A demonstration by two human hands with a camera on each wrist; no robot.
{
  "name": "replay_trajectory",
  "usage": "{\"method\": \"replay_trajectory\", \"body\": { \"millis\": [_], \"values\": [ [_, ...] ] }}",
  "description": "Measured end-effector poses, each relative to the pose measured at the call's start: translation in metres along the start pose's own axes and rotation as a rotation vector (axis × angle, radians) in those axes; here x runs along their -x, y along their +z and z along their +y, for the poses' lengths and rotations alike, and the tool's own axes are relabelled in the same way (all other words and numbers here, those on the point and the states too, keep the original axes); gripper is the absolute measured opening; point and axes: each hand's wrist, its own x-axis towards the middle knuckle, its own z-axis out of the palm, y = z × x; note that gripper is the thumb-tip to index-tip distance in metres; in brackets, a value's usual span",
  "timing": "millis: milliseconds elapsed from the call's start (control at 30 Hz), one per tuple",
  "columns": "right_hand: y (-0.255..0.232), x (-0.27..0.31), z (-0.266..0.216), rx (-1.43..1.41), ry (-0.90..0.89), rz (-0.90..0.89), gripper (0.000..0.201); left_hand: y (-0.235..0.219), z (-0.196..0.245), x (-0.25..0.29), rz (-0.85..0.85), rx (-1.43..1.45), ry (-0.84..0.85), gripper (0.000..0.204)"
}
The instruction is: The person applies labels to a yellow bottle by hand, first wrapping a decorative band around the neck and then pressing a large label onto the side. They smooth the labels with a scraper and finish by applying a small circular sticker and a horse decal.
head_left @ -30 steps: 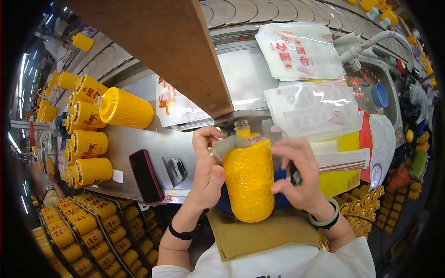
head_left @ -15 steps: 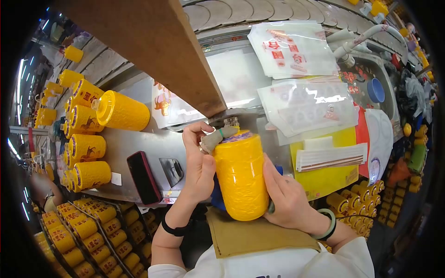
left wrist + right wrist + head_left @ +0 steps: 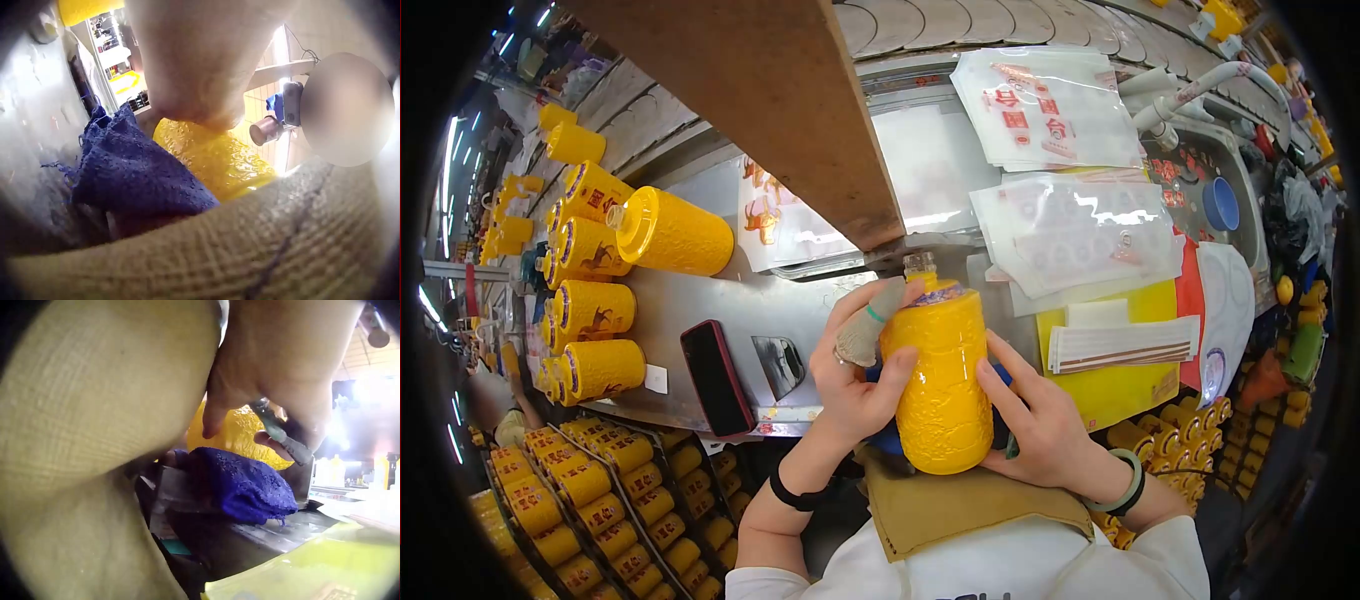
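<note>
A yellow textured bottle (image 3: 943,390) with a clear glass neck stands nearly upright between both hands in the head view. The left hand (image 3: 855,370) grips its upper left side, thumb on the front, a grey wrap with a green band on one finger. On the lower right side, the right hand (image 3: 1045,430) holds the bottle with fingers and thumb. In the right wrist view the right hand (image 3: 281,369) has a dark green wrap on a finger, near the bottle (image 3: 240,434). A blue cloth (image 3: 250,484) lies below the bottle; the left wrist view shows the cloth (image 3: 134,169) too.
Several yellow bottles (image 3: 675,232) are at the left of the metal table, with a phone (image 3: 717,378) nearby. A wooden post (image 3: 770,110) rises beyond the hands. Printed sheets (image 3: 1050,110) and paper strips (image 3: 1125,345) lie at the right, beside a blue cup (image 3: 1220,204).
The left fingers have moved from beside the bottle's shoulder onto its upper side. The right hand came in against the bottle from the right and now holds it lower down.
</note>
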Motion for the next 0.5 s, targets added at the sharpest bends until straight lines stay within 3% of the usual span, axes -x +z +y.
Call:
{"method": "replay_trajectory", "body": {
  "millis": [133,200,233,267,333,367,500],
  "values": [
    [0.002,0.001,0.001,-0.004,-0.007,0.008,0.096,-0.004,0.001,0.000,-0.042,-0.099,0.002,0.042],
    [0.005,0.003,0.003,0.000,-0.015,0.011,0.099,-0.001,-0.008,0.001,0.183,0.080,0.018,0.048],
    [0.009,0.004,0.004,-0.011,0.012,0.038,0.100,-0.010,-0.003,-0.004,0.052,-0.007,-0.069,0.070],
    [0.014,0.005,0.005,-0.023,0.038,0.066,0.102,-0.012,-0.005,-0.004,0.050,-0.007,-0.069,0.070],
    [0.023,0.004,0.008,-0.023,0.087,0.061,0.103,-0.012,-0.009,-0.005,-0.134,0.237,-0.308,0.084],
    [0.026,0.003,0.008,-0.023,0.134,0.056,0.104,-0.013,-0.006,-0.007,-0.215,0.219,-0.361,0.097],
    [0.016,-0.002,0.000,0.006,0.103,-0.032,0.098,-0.009,-0.002,-0.013,-0.196,0.327,-0.416,0.099]
  ]
}}
